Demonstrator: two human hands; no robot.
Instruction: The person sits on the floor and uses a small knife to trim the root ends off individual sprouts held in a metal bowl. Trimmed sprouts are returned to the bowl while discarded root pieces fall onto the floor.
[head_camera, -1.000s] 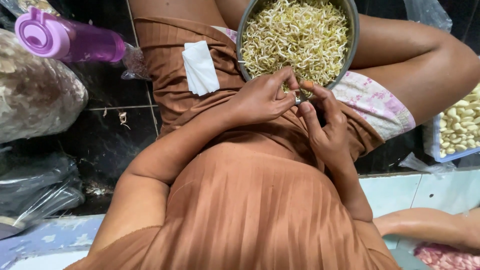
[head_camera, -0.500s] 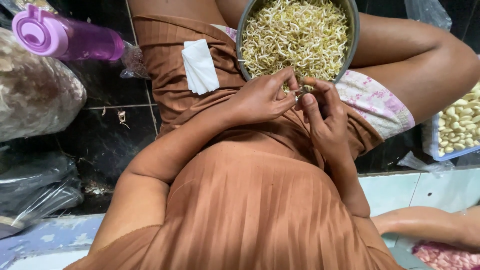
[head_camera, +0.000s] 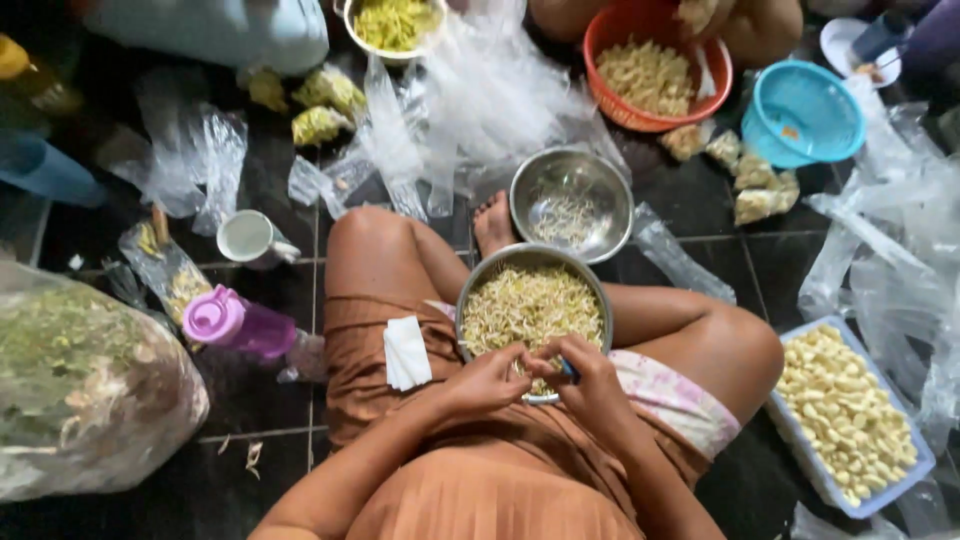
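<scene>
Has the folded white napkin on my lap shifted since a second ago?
No. The white napkin lies on the same thigh spot left of the sprout bowl; only the camera view changed.

There is one view, from a camera worn on the person's head. It looks almost straight down over the chest and lap onto the dark tiled floor (head_camera: 250, 395) where the person sits cross-legged. The forearms enter from the bottom edge, and both hands, the left hand (head_camera: 487, 382) and the right hand (head_camera: 592, 384), sit low in the middle, close to the lens. Just beyond the fingers (head_camera: 520, 352) a metal bowl of sprouts (head_camera: 533, 300) rests in the lap; farther beyond them the view reaches an emptier metal bowl (head_camera: 571, 203), an orange basket (head_camera: 655, 65) and a blue basket (head_camera: 803, 110) at the top edge. Far left of the fingers a large bag (head_camera: 85, 385) is cut by the frame; to their right lies a tray of peeled pieces (head_camera: 848, 415).
</scene>
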